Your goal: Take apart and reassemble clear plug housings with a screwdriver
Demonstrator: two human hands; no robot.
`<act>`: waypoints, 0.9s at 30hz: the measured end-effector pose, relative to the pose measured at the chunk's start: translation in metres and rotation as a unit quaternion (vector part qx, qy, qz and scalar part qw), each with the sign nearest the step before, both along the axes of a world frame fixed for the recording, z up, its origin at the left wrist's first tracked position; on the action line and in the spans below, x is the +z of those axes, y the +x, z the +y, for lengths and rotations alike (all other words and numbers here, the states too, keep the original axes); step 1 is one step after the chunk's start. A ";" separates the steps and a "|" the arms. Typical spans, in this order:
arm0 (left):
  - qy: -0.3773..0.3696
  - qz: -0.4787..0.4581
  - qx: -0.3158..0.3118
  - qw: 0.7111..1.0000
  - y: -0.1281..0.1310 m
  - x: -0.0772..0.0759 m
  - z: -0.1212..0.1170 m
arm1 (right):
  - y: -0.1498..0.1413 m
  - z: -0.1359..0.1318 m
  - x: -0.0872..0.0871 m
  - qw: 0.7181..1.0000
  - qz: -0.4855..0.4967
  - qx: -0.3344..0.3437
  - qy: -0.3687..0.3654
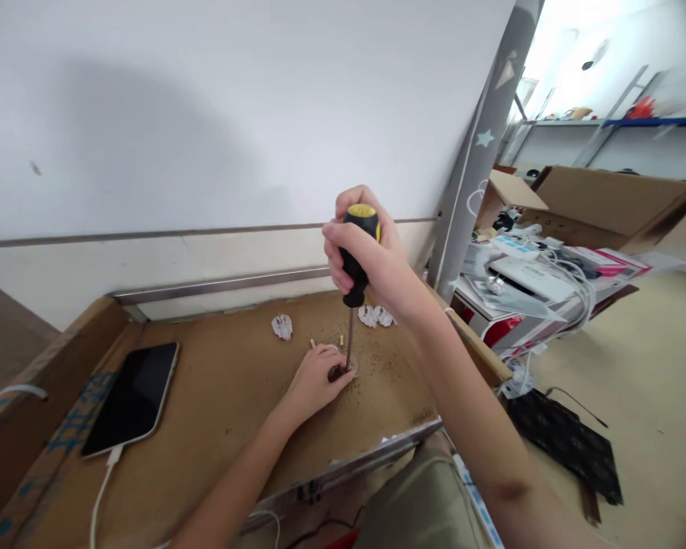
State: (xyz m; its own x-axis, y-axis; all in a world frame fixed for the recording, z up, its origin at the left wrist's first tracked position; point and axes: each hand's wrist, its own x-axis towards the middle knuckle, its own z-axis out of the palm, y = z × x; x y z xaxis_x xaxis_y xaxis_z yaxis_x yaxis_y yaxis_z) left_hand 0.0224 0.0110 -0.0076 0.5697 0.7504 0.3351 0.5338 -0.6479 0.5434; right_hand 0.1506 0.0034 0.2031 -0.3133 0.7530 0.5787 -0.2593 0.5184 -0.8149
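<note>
"Screwdriver (354, 263) position, from where you sit?"

"Near the middle of the frame, upright with a slight lean. I have its black and yellow handle wrapped in my right hand (374, 248), fingers curled round and thumb laid across it. The shaft runs down below that hand, and its tip meets a small clear piece (353, 367)."

"And the left?"

"My left hand (318, 379) lies low on the cardboard surface (217, 412), just left of the tip. Thumb and fingers pinch the clear piece there; they hide most of it, so I can't make out its shape."

"What's around them?"

"Tiny dark bits scattered on the cardboard, and two small brass-coloured pieces (341, 340) just above the left hand. One clear plug part (282, 327) sits up and left of that hand; two more lie together just right of the shaft."

"Further out?"

"At the lower left, a phone (134, 400) with a white cable (101, 488) plugged in. White wall (206, 114) across the top, a grey patterned post (485, 145) right of centre, an open carton (611, 202) at the upper right, and a dark bag (565, 442) on the floor, lower right."
</note>
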 end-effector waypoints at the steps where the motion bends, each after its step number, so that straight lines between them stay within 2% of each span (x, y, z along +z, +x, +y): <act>1: 0.001 0.000 0.000 1.000 0.000 0.000 0.000 | 0.001 0.005 0.001 0.997 -0.011 0.068 -0.027; 2: 0.002 0.000 0.000 1.000 0.000 0.000 0.000 | 0.003 0.009 0.003 0.991 -0.032 0.122 -0.046; 3: 0.003 -0.001 0.000 1.000 0.000 0.000 0.000 | 0.004 0.012 0.004 0.987 -0.057 0.140 -0.053; 4: 0.003 -0.003 0.000 1.000 0.000 0.000 0.000 | 0.005 0.013 0.005 0.990 -0.079 0.109 -0.045; 6: 0.002 -0.002 -0.001 1.000 -0.001 -0.001 0.001 | 0.006 0.008 0.005 0.992 -0.103 -0.064 0.018; 8: 0.001 -0.001 0.000 1.000 -0.001 -0.002 0.001 | 0.007 -0.003 0.003 0.961 -0.099 -0.238 0.100; 9: 0.001 0.001 0.001 1.000 -0.001 -0.002 0.001 | 0.008 -0.009 0.002 0.949 -0.093 -0.273 0.127; 11: 0.003 0.001 0.004 1.000 0.000 -0.003 0.001 | 0.011 -0.016 -0.001 0.959 -0.056 -0.249 0.126; 13: 0.005 -0.003 0.007 1.000 0.000 -0.003 0.000 | 0.017 -0.015 -0.004 0.985 0.015 -0.156 0.074; 15: 0.003 -0.005 0.007 1.000 0.000 -0.002 0.001 | 0.024 -0.007 -0.005 0.998 0.053 -0.029 0.011; 16: 0.002 -0.005 0.007 1.000 0.000 -0.002 0.001 | 0.027 -0.004 -0.005 0.998 0.054 0.012 -0.013; 17: 0.001 -0.005 0.006 1.000 0.000 -0.001 0.001 | 0.029 -0.002 -0.004 0.998 0.051 0.024 -0.025; 18: 0.002 -0.004 0.006 1.000 0.000 -0.001 0.002 | 0.031 -0.002 -0.004 0.998 0.054 0.004 -0.029; 20: 0.002 0.002 0.005 1.000 -0.001 0.000 0.002 | 0.033 -0.011 -0.001 0.990 0.103 -0.097 -0.012; 24: 0.004 0.005 0.005 1.000 -0.001 -0.002 0.000 | 0.036 -0.044 0.000 0.932 0.229 -0.273 0.059; 26: 0.012 0.008 0.001 1.000 0.000 -0.001 -0.002 | 0.039 -0.057 -0.007 0.911 0.236 -0.328 0.082; 27: 0.021 0.012 0.000 1.000 0.000 0.000 -0.003 | 0.041 -0.062 -0.012 0.912 0.221 -0.337 0.075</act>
